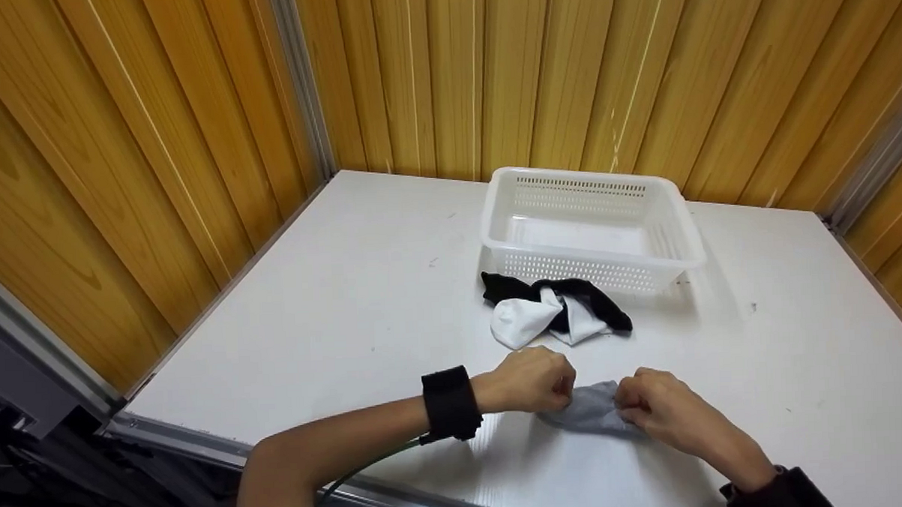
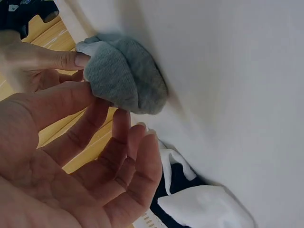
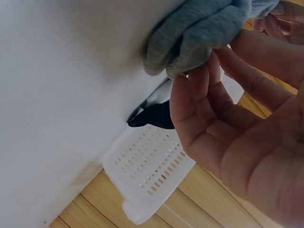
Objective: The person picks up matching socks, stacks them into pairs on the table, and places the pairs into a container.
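A grey knitted sock (image 1: 595, 410), doubled over on itself, is held just above the white table near its front edge. My left hand (image 1: 530, 380) pinches one end of it between thumb and forefinger. At the other end, the fingertips of my right hand (image 1: 670, 411) grip the fabric. In the left wrist view the sock (image 2: 126, 76) shows a rounded, folded end, with the other fingers curved below it. The right wrist view shows two thick folds of the sock (image 3: 199, 38) beside the right fingertips.
Beyond my hands lies a small heap of socks, with a white sock (image 1: 525, 322) and a black sock (image 1: 599, 301) tangled together. A white perforated plastic basket (image 1: 594, 256) stands right behind it. Wood-patterned panels (image 1: 415, 75) wall the table's back and sides.
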A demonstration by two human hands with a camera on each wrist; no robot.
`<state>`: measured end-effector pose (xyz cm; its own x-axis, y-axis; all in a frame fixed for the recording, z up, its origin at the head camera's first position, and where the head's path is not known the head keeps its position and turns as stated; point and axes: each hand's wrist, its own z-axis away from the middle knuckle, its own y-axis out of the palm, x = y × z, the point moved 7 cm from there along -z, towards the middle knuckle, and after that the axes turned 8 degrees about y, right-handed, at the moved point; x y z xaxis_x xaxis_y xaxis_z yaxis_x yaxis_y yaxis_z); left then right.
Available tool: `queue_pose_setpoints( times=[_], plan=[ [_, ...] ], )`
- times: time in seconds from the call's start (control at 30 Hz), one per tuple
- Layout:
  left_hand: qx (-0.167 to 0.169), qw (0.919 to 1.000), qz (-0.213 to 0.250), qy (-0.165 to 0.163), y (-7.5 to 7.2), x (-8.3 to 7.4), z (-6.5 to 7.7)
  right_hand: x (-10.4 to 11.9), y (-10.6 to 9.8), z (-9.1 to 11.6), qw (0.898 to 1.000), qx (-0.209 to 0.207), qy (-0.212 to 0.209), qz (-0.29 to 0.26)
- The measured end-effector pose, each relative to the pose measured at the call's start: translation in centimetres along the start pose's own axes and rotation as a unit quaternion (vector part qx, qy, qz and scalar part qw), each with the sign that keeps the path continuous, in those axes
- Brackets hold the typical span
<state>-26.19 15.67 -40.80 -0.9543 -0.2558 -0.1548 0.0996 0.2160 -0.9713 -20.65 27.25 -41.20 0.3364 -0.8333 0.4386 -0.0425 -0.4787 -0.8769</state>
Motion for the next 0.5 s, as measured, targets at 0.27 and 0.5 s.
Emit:
queue_pose_setpoints(
  times=[0.27,0.5],
  plan=[
    [0.015,0.9961,0.046,-0.074,0.0,0.6,0.2,-0.6,-1.3,0.2,1.000,-0.014,0.007,-0.009],
    [0.012,0.9911,0.053,-0.121,0.0,1.3,2.0,-3.0,-1.6,1.9,0.995,-0.027,0.096,0.000]
  ],
)
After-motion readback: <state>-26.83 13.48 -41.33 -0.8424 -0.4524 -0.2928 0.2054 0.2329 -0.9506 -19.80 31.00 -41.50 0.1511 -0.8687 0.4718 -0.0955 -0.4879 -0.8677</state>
